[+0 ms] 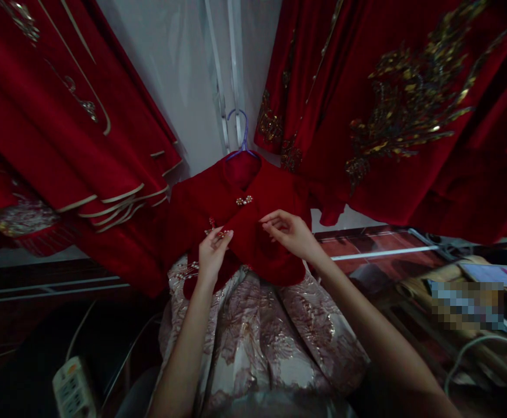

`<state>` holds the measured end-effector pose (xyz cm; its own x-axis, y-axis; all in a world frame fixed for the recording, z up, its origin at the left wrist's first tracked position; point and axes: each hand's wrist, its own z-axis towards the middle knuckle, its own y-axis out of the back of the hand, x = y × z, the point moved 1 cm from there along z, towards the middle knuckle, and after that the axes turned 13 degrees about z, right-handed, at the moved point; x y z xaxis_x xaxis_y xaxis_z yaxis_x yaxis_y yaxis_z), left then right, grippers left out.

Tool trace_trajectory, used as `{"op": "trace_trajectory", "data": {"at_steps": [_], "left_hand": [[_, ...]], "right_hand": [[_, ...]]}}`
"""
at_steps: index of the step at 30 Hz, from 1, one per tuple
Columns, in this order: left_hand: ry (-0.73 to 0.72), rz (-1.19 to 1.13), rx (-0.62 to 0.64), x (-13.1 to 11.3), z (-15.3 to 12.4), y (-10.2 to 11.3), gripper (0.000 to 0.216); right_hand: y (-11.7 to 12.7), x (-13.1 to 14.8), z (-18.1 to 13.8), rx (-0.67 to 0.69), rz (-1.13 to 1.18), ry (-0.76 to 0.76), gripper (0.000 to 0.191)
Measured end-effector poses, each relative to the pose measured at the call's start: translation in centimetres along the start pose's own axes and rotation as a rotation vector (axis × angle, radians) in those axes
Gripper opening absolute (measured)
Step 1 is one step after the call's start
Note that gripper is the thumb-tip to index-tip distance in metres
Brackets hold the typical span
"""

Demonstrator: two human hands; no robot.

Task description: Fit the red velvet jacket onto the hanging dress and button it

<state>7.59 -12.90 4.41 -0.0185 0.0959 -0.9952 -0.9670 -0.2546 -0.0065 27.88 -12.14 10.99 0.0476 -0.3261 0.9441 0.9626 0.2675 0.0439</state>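
A short red jacket (275,255) hangs on a purple hanger (245,136) in front of me, over a pale patterned skirt with a metallic sheen (245,342). A beaded clasp (244,200) sits below its collar. My left hand (213,249) pinches the jacket's front on the left, right beside a small beaded ornament (211,223) that its fingers partly cover. At the right of the jacket's front, my right hand (286,231) has its fingertips pressed together, close to the cloth. Anything between those fingertips is too small to make out.
Red garments with pale trim (123,197) hang at left. A red garment with gold sequin embroidery (410,104) hangs at right. A power strip (74,389) lies lower left. At lower right are a tablet-like flat object (497,275), a cable (457,360) and clutter.
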Motion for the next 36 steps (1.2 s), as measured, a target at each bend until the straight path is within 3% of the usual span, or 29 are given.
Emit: {"op": "trace_trajectory", "data": {"at_steps": [3, 8, 11, 15, 19, 24, 36], "left_hand": [[-0.027, -0.034, -0.09, -0.1, 0.2, 1.0, 0.046], [0.021, -0.103, -0.046, 0.0, -0.7, 1.3, 0.038], [-0.009, 0.007, -0.039, 0.3, -0.7, 1.6, 0.036], [-0.155, 0.242, -0.126, 0.6, 0.3, 2.7, 0.033], [-0.273, 0.246, -0.278, 0.6, 1.6, 3.5, 0.032], [-0.248, 0.148, -0.135, 0.6, 2.6, 3.2, 0.037], [-0.232, 0.118, -0.144, 1.1, 3.6, 3.0, 0.036]], "right_hand": [[-2.8, -1.0, 0.5, 0.074, 0.073, -0.029, 0.023], [-7.1, -3.6, 1.8, -0.024, -0.071, 0.051, 0.029], [-8.3, -4.7, 2.3, -0.028, -0.044, 0.013, 0.022], [-8.5, -5.5, 2.8, -0.049, 0.055, -0.013, 0.019], [-8.2, -6.1, 3.4, -0.085, 0.075, 0.002, 0.02], [-8.7, -6.7, 4.3, -0.092, 0.068, 0.083, 0.02], [-9.7, -7.4, 5.3, -0.17, 0.069, 0.154, 0.017]]}}
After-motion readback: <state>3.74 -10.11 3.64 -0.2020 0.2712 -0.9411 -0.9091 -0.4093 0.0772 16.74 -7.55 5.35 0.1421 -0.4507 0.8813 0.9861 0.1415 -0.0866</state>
